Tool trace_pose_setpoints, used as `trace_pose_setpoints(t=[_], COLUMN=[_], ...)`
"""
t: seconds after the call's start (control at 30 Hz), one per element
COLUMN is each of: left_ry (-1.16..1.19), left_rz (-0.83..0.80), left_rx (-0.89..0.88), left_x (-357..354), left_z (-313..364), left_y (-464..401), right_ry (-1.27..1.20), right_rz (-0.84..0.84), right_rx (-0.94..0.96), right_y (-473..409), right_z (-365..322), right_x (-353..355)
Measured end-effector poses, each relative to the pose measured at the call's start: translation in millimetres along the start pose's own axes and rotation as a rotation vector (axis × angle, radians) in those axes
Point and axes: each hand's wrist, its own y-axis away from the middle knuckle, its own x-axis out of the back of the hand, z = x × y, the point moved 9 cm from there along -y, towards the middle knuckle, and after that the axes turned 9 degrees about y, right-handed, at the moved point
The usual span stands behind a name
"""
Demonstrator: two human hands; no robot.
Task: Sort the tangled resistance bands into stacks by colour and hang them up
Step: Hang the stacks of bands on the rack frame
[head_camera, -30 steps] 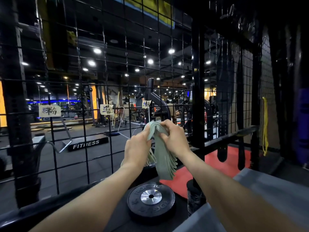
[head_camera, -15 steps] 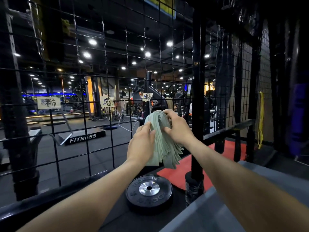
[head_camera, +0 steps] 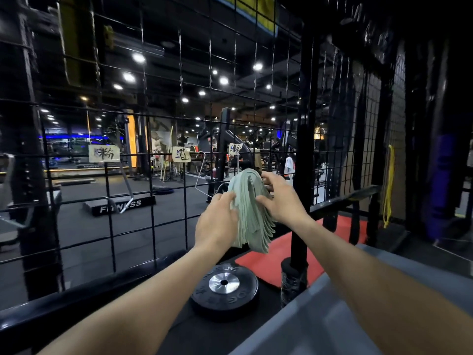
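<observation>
The stack of pale green resistance bands (head_camera: 249,208) looks like matt, smooth rubber in thin layers. The wire grid (head_camera: 153,155) is black-coated metal with a dull sheen, and paper labels (head_camera: 103,153) hang on it. Below, the weight plate (head_camera: 224,290) is matt black rubber around a shiny metal hub, beside a matt red mat (head_camera: 271,262).
</observation>
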Motion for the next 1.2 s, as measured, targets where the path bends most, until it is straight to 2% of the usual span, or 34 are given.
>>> trace_pose_setpoints(t=[0.17,0.67,0.93,1.2], left_ry=[-0.02,0.033,0.109,0.134], left_rz=[-0.049,-0.275,-0.47,-0.639], left_rx=[-0.067,-0.18,-0.264,-0.208], left_x=[3.5,-35.3,-91.5,-161.7], left_z=[5.5,21.2,42.6,32.7], left_y=[12.4,47.5,114.0,210.0], right_ry=[0.082,0.281,0.357,0.393], right_rz=[0.048,-0.016,-0.026,-0.186], right_rx=[-0.06,-0.244,-0.469,-0.621], right_y=[22.0,100.3,202.8,309.0], right_z=[5.7,22.9,60.3,122.0], right_x=[13.7,28.3,62.4,59.5])
